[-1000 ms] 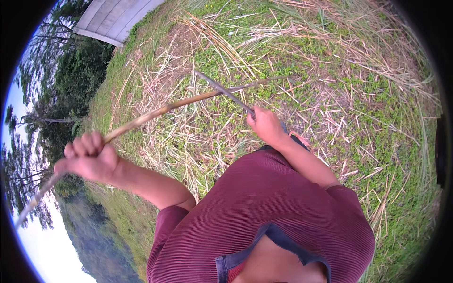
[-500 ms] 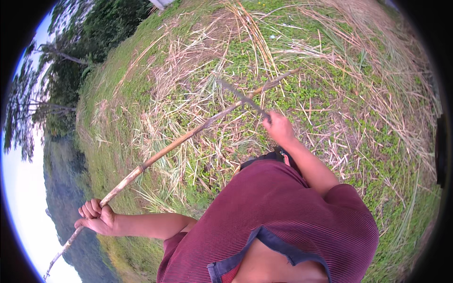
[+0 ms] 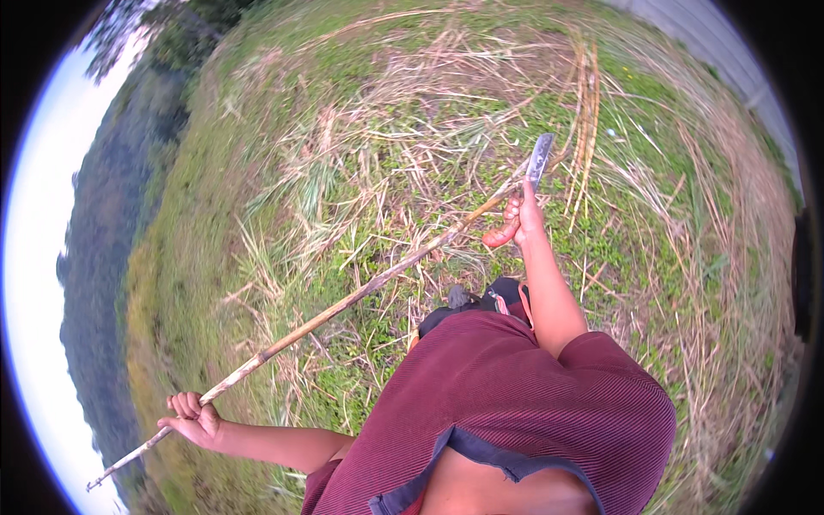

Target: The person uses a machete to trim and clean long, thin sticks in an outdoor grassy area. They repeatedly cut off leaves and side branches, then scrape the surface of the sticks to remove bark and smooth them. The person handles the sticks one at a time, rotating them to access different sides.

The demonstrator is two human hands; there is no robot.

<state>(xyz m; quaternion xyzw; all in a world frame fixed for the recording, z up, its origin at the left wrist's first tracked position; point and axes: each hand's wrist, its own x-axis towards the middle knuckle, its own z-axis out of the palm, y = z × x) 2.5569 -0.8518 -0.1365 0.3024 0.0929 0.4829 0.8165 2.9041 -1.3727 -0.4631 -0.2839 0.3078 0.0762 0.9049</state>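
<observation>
A long, slender tan cane stalk point(image 3: 343, 302) slants across in front of me, low at the left and rising to the right. My left hand point(image 3: 196, 421) is closed round its lower part, with the thin knobbly tail sticking out beyond. Near the far end, my right hand point(image 3: 525, 220) grips a machete point(image 3: 540, 160) whose broad grey blade points up and away. The blade lies over or beside the stalk's forked tip; whether they touch I cannot tell. A reddish-brown piece at my right hand may be the handle's end or a finger.
Several yellowish stalks point(image 3: 585, 120) lie together on the ground beyond the machete. Cut dry straw point(image 3: 412, 154) litters the green grass. A long pile of dry grass point(image 3: 704, 197) runs along the right, with a grey paved strip point(image 3: 712, 43) behind it. Wooded slopes point(image 3: 112, 223) rise at the left.
My right hand has moved up and turned, so the blade now points away rather than to the upper left across the stalk. The view has swung left; my left hand keeps the stalk.
</observation>
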